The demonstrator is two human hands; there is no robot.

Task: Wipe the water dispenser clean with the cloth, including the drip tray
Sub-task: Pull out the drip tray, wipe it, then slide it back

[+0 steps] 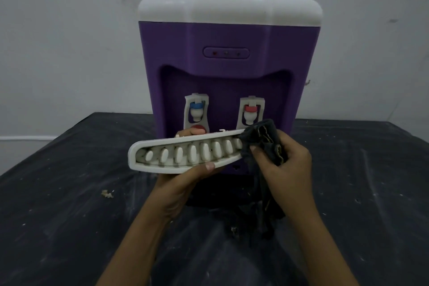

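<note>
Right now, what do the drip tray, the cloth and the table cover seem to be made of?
Drip tray: hard white moulded plastic, matt, going by its rigid rim and raised oval ribs. Cloth: soft dark woven fabric; it bunches, folds and shows a pale hem; fibre unclear. Table cover: probably black plastic sheeting, creased with a faint sheen.

Dim light. Stained grey-white wall point(69, 42) behind; scuffed black table point(58, 216), scattered crumbs point(107, 194).
</note>
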